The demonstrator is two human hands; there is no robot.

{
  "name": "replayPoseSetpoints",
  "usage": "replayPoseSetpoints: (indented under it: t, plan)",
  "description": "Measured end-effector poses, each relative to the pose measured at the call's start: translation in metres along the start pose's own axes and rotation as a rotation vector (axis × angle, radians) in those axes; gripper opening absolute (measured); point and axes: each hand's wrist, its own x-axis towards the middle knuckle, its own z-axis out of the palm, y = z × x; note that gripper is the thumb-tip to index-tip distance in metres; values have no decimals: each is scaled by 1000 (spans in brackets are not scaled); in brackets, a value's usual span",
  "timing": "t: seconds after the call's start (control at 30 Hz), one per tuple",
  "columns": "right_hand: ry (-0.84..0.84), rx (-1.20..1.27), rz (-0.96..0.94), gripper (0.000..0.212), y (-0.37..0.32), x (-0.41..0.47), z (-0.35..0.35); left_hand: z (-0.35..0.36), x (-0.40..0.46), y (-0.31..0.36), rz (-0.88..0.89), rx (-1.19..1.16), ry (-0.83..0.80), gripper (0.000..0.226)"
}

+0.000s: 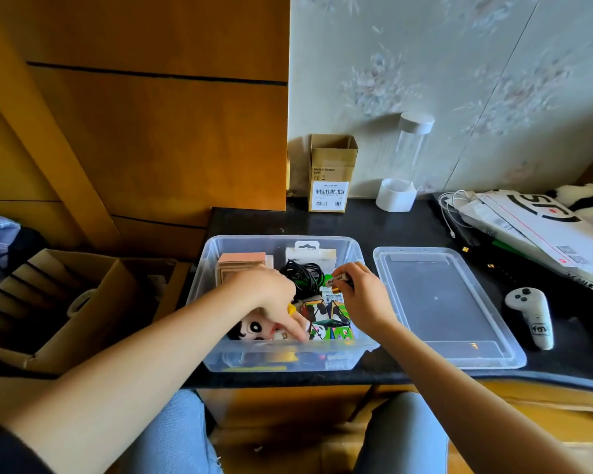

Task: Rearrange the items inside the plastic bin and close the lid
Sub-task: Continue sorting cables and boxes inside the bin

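The clear plastic bin (210, 254) stands on the black desk, its lid (439, 302) lying flat to its right. Inside are a pink box (242, 263), a white Belkin package (310, 256), a coiled black cable (302, 277), a panda plush (252, 328) and green panda-print cards (326, 323). My left hand (274, 295) reaches down into the bin, fingers extended and touching items beside the plush. My right hand (360, 295) pinches a small Heybright battery (338, 278) above the cards.
A cardboard box (331, 172) and a clear tube with white caps (406, 162) stand at the wall. A white controller (531, 316), papers (534, 220), a white cable (451, 206) and another panda plush (586, 201) lie to the right. An open carton (65, 302) sits left, below the desk.
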Motion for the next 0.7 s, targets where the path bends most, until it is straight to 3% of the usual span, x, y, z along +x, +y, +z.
replayPoseSetpoints:
  t: [0.1, 0.17, 0.27, 0.33, 0.43, 0.7]
  plan:
    - [6, 15, 3, 14, -1, -1, 0, -8, 10, 14, -13, -179, -74, 74]
    - [9, 31, 17, 13, -1, 0, 0, -10, 19, 23, -27, -212, -21, 75]
    - [16, 45, 33, 14, -1, -1, -1, -5, 38, 33, -67, -102, 136, 51]
    - [16, 42, 31, 14, 0, -1, 0, 1, 48, 38, -96, -77, 149, 36]
    - [5, 23, 28, 14, 1, -1, 0, 11, 61, 41, -97, -185, 41, 48]
    - [-9, -55, 21, 16, 1, 0, 3, 13, 63, 34, -62, -478, -38, 55]
